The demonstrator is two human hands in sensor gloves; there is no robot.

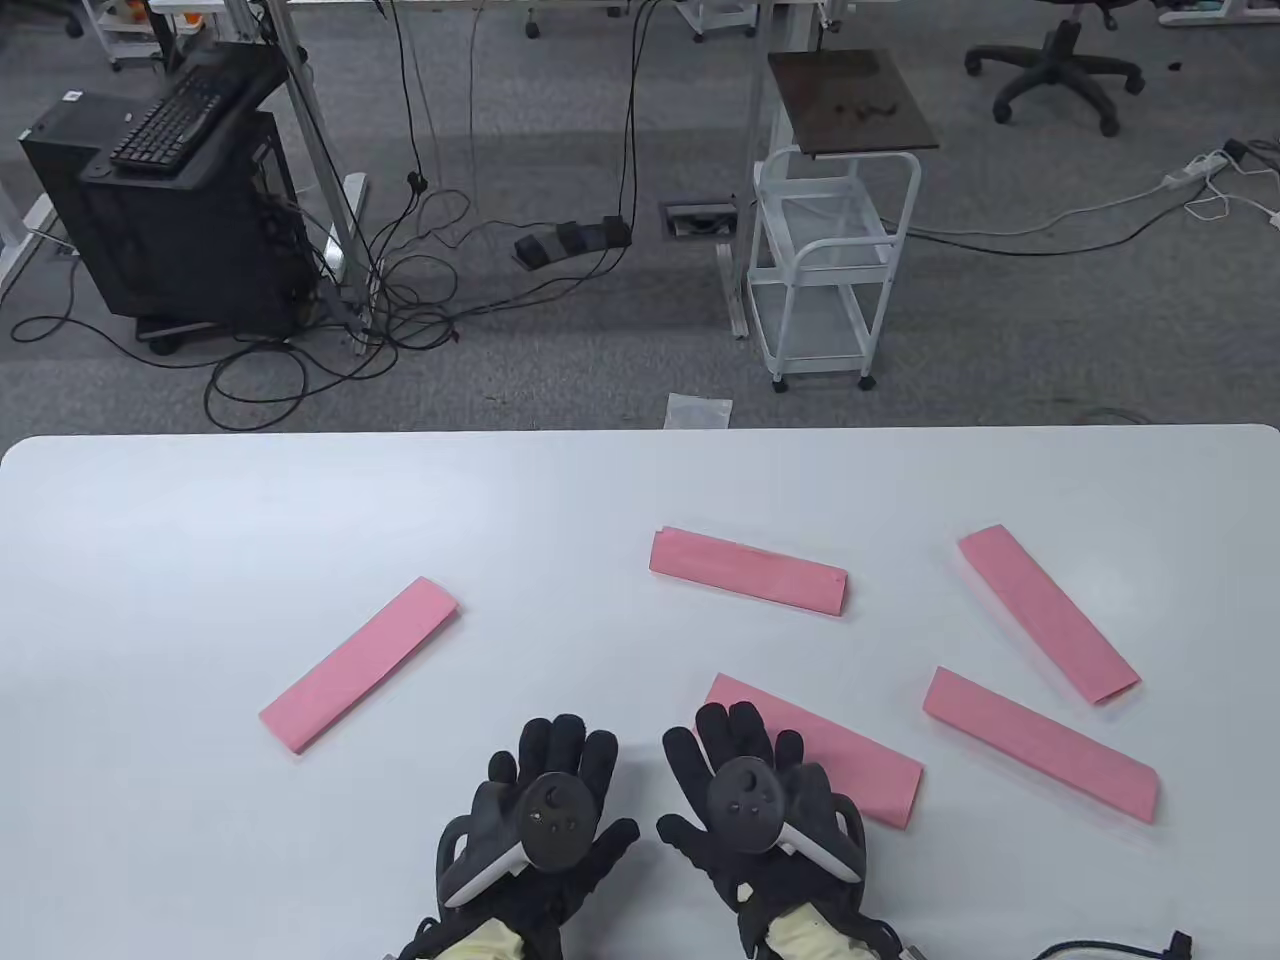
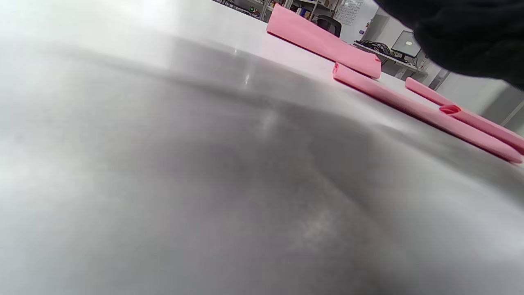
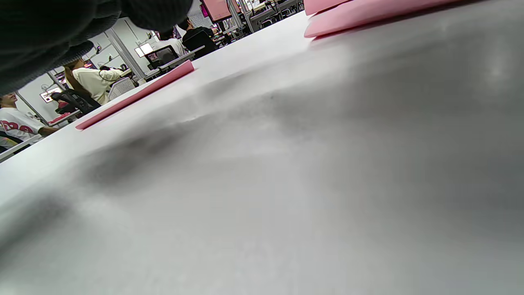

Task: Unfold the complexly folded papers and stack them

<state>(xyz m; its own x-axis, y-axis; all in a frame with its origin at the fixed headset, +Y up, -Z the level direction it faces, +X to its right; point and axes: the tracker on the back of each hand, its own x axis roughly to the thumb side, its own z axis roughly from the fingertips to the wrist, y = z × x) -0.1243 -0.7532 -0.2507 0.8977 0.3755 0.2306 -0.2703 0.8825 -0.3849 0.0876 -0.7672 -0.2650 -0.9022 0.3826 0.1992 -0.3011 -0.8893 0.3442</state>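
Several pink folded paper strips lie apart on the white table (image 1: 200,520): one at the left (image 1: 360,665), one at the far middle (image 1: 748,571), one at the near middle (image 1: 850,765), and two at the right (image 1: 1048,615) (image 1: 1040,745). My left hand (image 1: 560,775) lies flat, palm down, fingers spread, on bare table near the front edge. My right hand (image 1: 745,765) lies flat beside it, its fingertips over the left end of the near middle strip. Neither hand holds anything. The left wrist view shows strips (image 2: 323,41) low across the table. The right wrist view shows one strip (image 3: 135,96).
The table's far edge runs across the table view, with floor, cables, a white cart (image 1: 835,270) and a computer tower (image 1: 170,220) beyond it. A black cable (image 1: 1110,945) lies at the front right corner.
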